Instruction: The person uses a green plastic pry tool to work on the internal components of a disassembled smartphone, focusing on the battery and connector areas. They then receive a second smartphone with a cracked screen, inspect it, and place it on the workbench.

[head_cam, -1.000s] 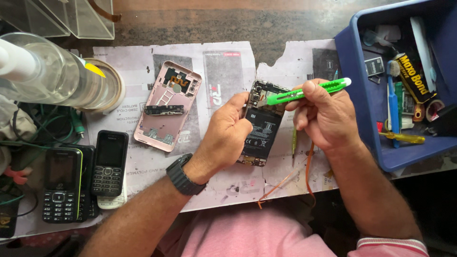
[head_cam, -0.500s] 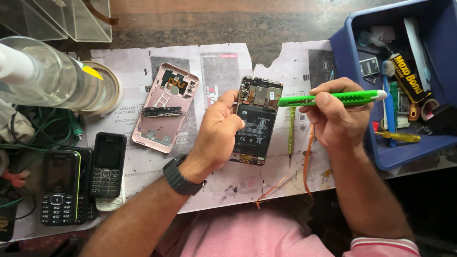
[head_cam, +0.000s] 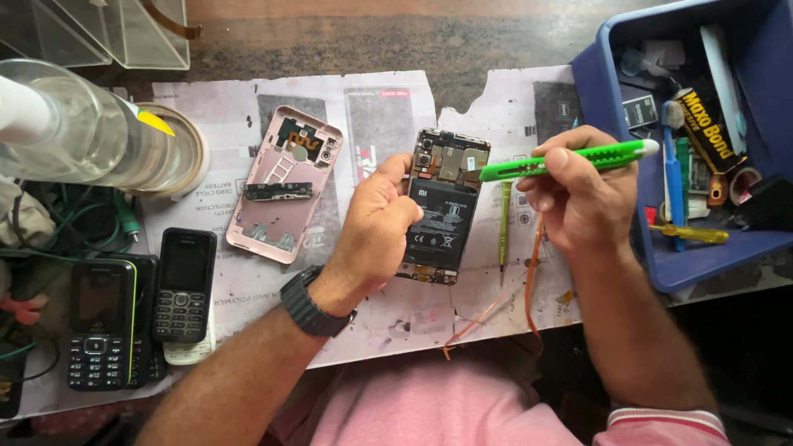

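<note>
An opened smartphone point(head_cam: 444, 206) lies back-up on the paper-covered table, its black battery and circuit board exposed. My left hand point(head_cam: 376, 227), with a dark watch on the wrist, rests on the phone's left edge and steadies it. My right hand point(head_cam: 578, 194) grips a green pen-shaped tool point(head_cam: 570, 159) held level, its tip pointing left at the phone's top right corner. A thin green screwdriver point(head_cam: 505, 223) lies on the paper between the phone and my right hand.
A pink phone back cover point(head_cam: 285, 183) lies left of the phone. Black keypad phones point(head_cam: 183, 285) sit at the left. A clear bottle point(head_cam: 74, 132) lies top left beside tape. A blue bin point(head_cam: 603, 107) of tools stands at the right. Orange strips point(head_cam: 529, 281) trail near the edge.
My left hand has laid the phone flat and slid to its left edge. My right hand moved right, away from the phone, levelling the green tool.
</note>
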